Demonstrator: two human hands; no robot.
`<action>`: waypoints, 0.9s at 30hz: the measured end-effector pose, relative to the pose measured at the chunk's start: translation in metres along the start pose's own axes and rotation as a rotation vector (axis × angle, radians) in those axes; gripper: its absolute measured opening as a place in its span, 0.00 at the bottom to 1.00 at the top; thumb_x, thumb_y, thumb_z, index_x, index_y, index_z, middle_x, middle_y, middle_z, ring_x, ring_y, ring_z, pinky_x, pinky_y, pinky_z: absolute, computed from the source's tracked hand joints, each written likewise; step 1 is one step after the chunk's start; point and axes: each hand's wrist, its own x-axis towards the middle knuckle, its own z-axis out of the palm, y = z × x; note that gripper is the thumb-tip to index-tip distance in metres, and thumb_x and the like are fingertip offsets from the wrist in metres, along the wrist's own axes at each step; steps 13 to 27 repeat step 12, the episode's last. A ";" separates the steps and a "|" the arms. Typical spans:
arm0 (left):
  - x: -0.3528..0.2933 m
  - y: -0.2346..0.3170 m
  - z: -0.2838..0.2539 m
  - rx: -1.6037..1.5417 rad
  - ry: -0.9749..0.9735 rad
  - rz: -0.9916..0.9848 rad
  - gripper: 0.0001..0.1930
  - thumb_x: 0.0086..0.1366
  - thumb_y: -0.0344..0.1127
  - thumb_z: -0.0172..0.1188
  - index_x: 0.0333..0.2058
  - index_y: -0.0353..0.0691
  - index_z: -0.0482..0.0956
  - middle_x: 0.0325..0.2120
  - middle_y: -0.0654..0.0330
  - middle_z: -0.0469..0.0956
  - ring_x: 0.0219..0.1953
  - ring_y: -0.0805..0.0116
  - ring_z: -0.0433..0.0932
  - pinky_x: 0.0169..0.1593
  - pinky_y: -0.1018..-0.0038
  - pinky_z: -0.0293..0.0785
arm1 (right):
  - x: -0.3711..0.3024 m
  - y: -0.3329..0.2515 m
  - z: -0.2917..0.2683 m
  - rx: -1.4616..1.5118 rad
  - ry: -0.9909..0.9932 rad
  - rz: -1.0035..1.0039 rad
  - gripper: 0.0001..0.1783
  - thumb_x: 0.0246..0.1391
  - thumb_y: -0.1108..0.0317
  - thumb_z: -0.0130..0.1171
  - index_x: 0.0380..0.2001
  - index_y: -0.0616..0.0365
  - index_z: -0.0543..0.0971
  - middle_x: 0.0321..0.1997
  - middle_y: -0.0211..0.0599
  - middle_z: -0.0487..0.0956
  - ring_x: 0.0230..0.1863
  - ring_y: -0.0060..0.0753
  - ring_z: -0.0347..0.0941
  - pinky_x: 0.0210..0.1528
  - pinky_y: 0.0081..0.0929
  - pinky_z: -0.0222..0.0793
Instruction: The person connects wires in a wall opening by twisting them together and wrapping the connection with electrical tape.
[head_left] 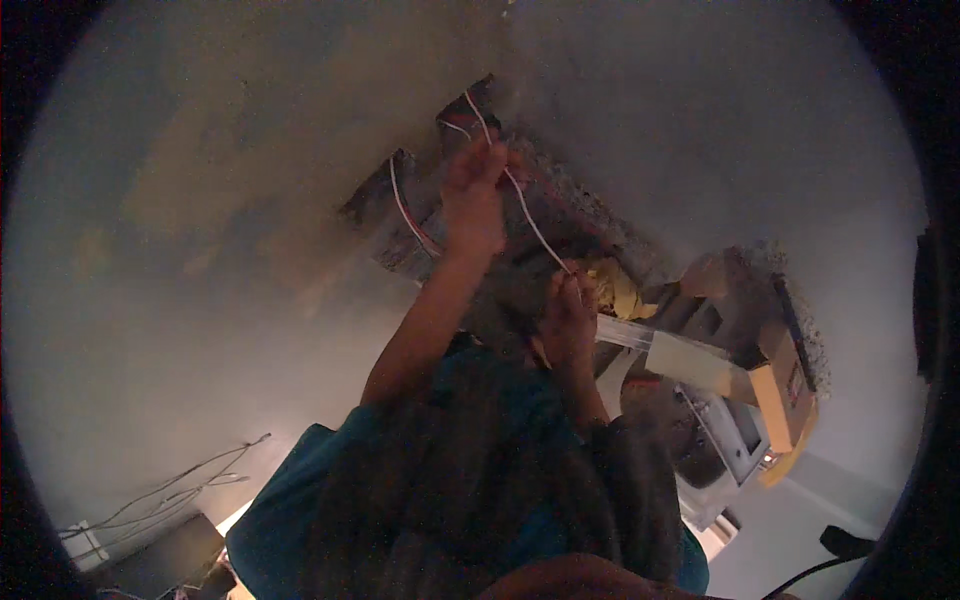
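A thin white cable [535, 226] comes out of a dark broken-out recess [484, 96] in the wall and slants down to the right. My left hand [473, 195] is closed on it close to the recess, fingers pinched together. Lower and to the right, my right hand [571, 318] grips the same cable, which is fairly taut between the two hands. Left of my left hand, a second white wire [402, 205] hangs out of another dark recess. The dim light blurs the fingertips.
Rough broken masonry [590, 205] runs down right from the recesses. At right are a yellow crumpled thing [615, 288], an open cardboard box [780, 392] and a pale framed panel [735, 432]. Loose wires [185, 492] stick out at lower left. A black cord [825, 568] is at lower right.
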 end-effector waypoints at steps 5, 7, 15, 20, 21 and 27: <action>0.010 -0.016 -0.013 0.132 0.074 -0.049 0.14 0.69 0.32 0.63 0.51 0.38 0.78 0.37 0.59 0.82 0.35 0.70 0.80 0.37 0.70 0.79 | -0.005 0.001 -0.034 -0.059 -0.029 0.144 0.09 0.64 0.72 0.60 0.46 0.51 0.76 0.55 0.33 0.76 0.53 0.28 0.73 0.53 0.27 0.71; 0.012 -0.022 -0.016 0.142 0.068 -0.067 0.14 0.69 0.31 0.63 0.51 0.38 0.78 0.36 0.59 0.82 0.34 0.71 0.81 0.37 0.71 0.78 | -0.013 -0.025 -0.018 -0.602 0.034 -0.039 0.12 0.62 0.73 0.62 0.49 0.52 0.78 0.57 0.36 0.76 0.52 0.32 0.75 0.53 0.32 0.72; 0.008 -0.017 -0.016 0.197 0.092 0.024 0.18 0.68 0.35 0.64 0.55 0.40 0.76 0.42 0.60 0.82 0.43 0.67 0.80 0.48 0.65 0.79 | -0.013 -0.085 0.074 -1.598 0.061 -1.030 0.20 0.57 0.73 0.64 0.54 0.53 0.78 0.57 0.43 0.76 0.58 0.44 0.72 0.59 0.40 0.68; 0.008 -0.017 -0.016 0.197 0.092 0.024 0.18 0.68 0.35 0.64 0.55 0.40 0.76 0.42 0.60 0.82 0.43 0.67 0.80 0.48 0.65 0.79 | -0.013 -0.085 0.074 -1.598 0.061 -1.030 0.20 0.57 0.73 0.64 0.54 0.53 0.78 0.57 0.43 0.76 0.58 0.44 0.72 0.59 0.40 0.68; 0.008 -0.017 -0.016 0.197 0.092 0.024 0.18 0.68 0.35 0.64 0.55 0.40 0.76 0.42 0.60 0.82 0.43 0.67 0.80 0.48 0.65 0.79 | -0.013 -0.085 0.074 -1.598 0.061 -1.030 0.20 0.57 0.73 0.64 0.54 0.53 0.78 0.57 0.43 0.76 0.58 0.44 0.72 0.59 0.40 0.68; 0.008 -0.017 -0.016 0.197 0.092 0.024 0.18 0.68 0.35 0.64 0.55 0.40 0.76 0.42 0.60 0.82 0.43 0.67 0.80 0.48 0.65 0.79 | -0.013 -0.085 0.074 -1.598 0.061 -1.030 0.20 0.57 0.73 0.64 0.54 0.53 0.78 0.57 0.43 0.76 0.58 0.44 0.72 0.59 0.40 0.68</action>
